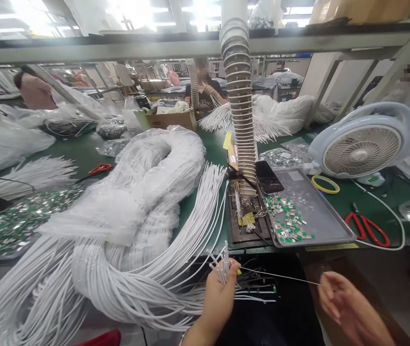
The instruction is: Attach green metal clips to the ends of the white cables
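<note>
My left hand (220,292) is closed around a small bunch of white cables (223,264), their cut ends poking up above the fingers. From that hand a thin pale strand (280,275) runs taut to my right hand (342,300), whose fingers are pinched on its far end. Whether the strand is wire or tie cord I cannot tell. A large bundle of white cables (126,274) loops across the table edge on the left, partly wrapped in clear plastic (118,211). More cable ends lie below my left hand, over the dark lap.
A tray (320,211) holds small green circuit boards (287,216) and a phone (268,177). Red-handled scissors (367,226), yellow tape (325,184) and a fan (365,144) stand right. A ribbed duct (239,105) hangs over a soldering station (250,226). A co-worker (205,91) sits opposite.
</note>
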The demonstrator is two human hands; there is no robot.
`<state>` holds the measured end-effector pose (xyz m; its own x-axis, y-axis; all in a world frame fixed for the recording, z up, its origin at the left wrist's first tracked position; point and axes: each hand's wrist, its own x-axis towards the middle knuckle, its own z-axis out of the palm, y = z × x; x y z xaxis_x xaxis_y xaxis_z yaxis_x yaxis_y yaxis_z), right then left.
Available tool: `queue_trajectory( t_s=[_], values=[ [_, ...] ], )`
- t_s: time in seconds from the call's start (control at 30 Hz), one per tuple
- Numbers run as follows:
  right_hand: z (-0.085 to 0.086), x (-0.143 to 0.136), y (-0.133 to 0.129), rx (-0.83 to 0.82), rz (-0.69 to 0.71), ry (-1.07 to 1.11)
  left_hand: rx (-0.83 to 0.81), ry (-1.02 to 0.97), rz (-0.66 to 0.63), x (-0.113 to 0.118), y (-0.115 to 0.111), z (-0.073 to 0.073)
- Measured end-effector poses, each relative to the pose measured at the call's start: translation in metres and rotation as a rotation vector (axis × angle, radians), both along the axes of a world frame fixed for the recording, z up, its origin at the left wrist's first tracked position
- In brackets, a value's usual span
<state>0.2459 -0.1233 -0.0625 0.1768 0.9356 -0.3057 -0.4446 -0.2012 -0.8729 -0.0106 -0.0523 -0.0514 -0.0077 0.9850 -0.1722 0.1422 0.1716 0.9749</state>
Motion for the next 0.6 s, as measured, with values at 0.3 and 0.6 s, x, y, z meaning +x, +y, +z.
queue_trajectory(
  t_s=[0.3,0.6],
  values=[
    [0.009,-0.092,0.043,0.341,0.447,-0.143,-0.118,-0.193,-0.249,0.006,0.002,0.011],
    [0.04,-0.066,0.058,0.5,0.283,-0.62,-0.227,-0.603,0.045,0.0,0.016,0.007]
  ],
)
